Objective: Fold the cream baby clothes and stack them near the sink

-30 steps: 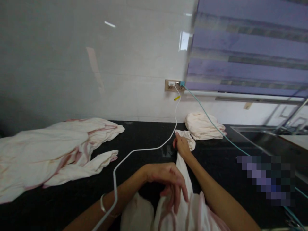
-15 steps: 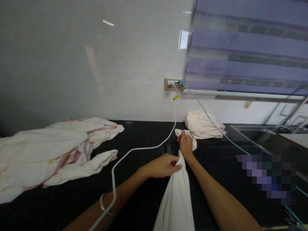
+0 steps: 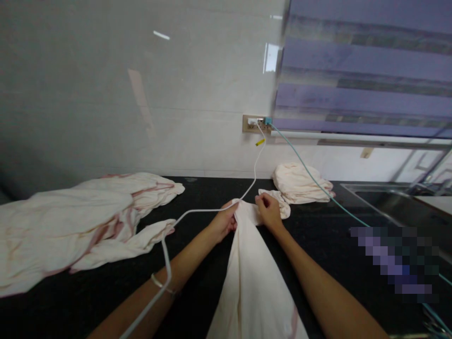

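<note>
A cream cloth with faint pink trim (image 3: 252,278) runs from the bottom of the view up the black counter (image 3: 197,197). My left hand (image 3: 223,220) grips its far edge on the left side. My right hand (image 3: 269,211) grips the same edge a little to the right, so the top edge is stretched between both hands. A white cable (image 3: 201,212) passes just behind and over my left wrist.
A heap of cream and pink cloth (image 3: 81,221) covers the counter's left side. A folded cream cloth (image 3: 298,183) lies at the back by the wall. A wall socket (image 3: 254,124) feeds the white cable and a teal cable (image 3: 318,190). A steel sink (image 3: 395,202) lies at the right.
My left hand has moved from low on the cloth up to its far edge, beside my right hand. The cloth's top edge is now spread between both hands.
</note>
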Action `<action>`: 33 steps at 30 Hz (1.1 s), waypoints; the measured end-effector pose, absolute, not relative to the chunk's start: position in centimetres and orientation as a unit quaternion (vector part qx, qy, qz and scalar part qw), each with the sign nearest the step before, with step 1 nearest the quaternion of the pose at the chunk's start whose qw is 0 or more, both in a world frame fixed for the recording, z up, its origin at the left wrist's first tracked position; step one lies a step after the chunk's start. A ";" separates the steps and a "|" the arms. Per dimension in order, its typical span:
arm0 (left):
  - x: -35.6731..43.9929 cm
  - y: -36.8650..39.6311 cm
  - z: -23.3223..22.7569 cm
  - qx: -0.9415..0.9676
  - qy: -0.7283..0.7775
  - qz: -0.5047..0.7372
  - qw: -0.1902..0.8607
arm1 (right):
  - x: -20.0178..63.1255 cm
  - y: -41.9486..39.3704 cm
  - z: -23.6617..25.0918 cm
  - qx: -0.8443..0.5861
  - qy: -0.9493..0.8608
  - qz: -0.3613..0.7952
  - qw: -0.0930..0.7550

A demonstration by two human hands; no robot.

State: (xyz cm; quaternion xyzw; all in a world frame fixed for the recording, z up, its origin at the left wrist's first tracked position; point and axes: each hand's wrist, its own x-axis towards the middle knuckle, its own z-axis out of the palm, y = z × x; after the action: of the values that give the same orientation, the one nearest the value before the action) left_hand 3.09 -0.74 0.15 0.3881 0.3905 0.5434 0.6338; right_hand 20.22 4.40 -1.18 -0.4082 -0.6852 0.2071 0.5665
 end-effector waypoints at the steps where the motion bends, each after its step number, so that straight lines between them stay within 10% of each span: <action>1: 2.3 0.0 0.1 0.354 0.389 0.584 0.618 | 20.0 4.1 -1.2 -0.383 -0.708 0.251 0.536; 12: -2.1 3.5 0.1 0.274 0.357 0.742 0.496 | 19.5 2.4 -0.9 -0.242 -0.828 0.447 0.238; 25: -0.9 2.1 0.6 0.571 0.600 0.561 0.008 | 19.3 5.4 -2.8 -0.399 -0.699 0.269 0.529; 33: 3.1 -3.2 2.5 0.844 0.456 0.245 0.142 | 20.3 5.9 -2.7 -0.451 -0.644 0.272 0.555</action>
State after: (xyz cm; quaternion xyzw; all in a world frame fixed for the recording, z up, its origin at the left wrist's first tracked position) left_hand 3.10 -3.17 2.47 0.8439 0.4558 0.2448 0.1419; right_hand 20.32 5.86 -2.70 -0.4514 -0.6438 0.2724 0.5546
